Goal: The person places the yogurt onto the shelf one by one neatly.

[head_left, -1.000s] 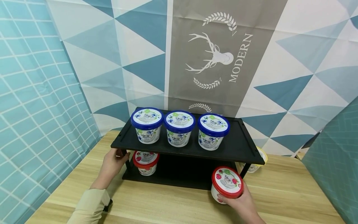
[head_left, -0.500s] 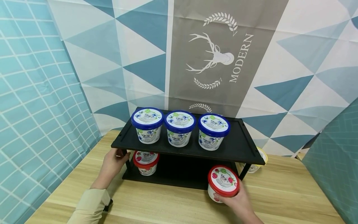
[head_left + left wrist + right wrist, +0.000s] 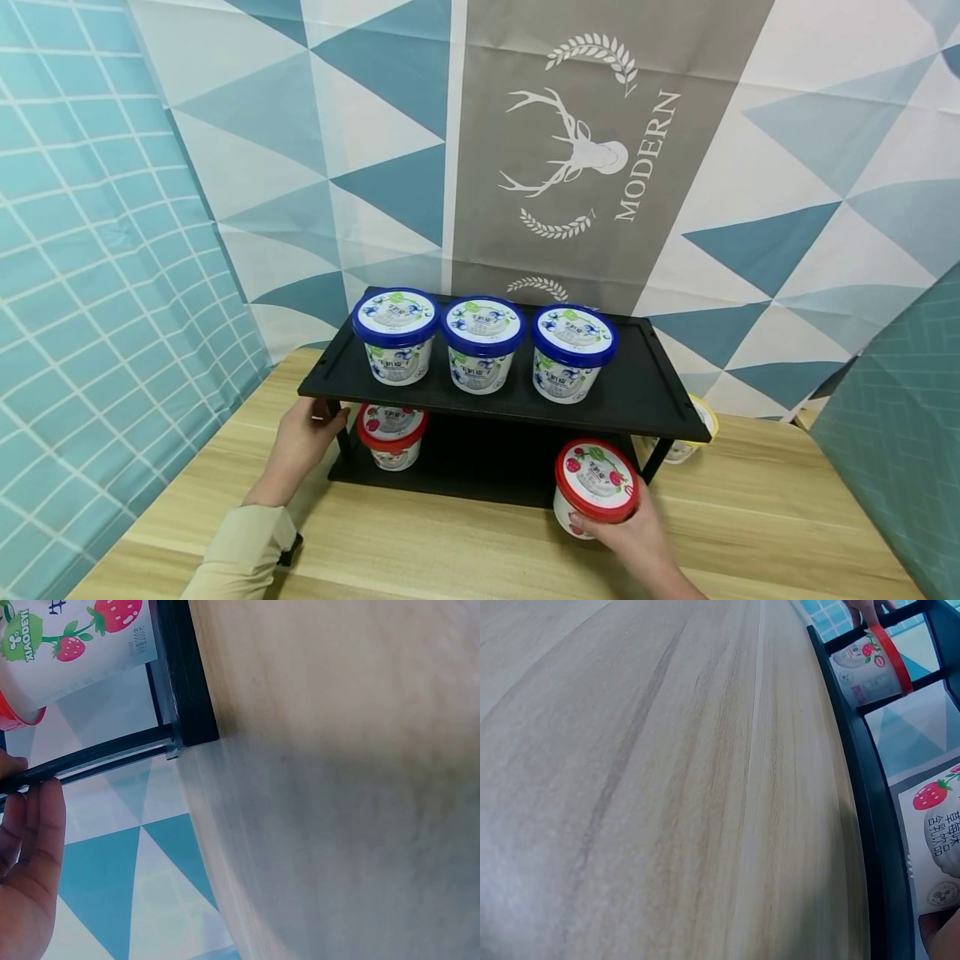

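Note:
A black two-tier rack (image 3: 645,375) stands on the wooden table. My left hand (image 3: 298,442) holds its front left leg; in the left wrist view the thumb and fingers pinch that leg (image 3: 112,748) from both sides. At the right front of the lower shelf, my right hand (image 3: 637,537) grips a white tub with a red lid (image 3: 597,479), strawberries printed on it. Its lid tilts slightly toward me, and the right wrist view catches its printed side (image 3: 937,840) just past the shelf's front edge. Another red-lidded tub (image 3: 392,440) sits at the lower shelf's left end.
Three blue-lidded tubs (image 3: 482,342) line the upper shelf from its left end to past the middle. Behind the rack's right side is a yellow-lidded tub (image 3: 686,437), partly hidden. A patterned cloth backdrop (image 3: 390,183) hangs behind the table (image 3: 420,542).
My right hand has carried the red-lidded tub a little left and away from me, toward the lower shelf. The left hand has stayed on the rack leg.

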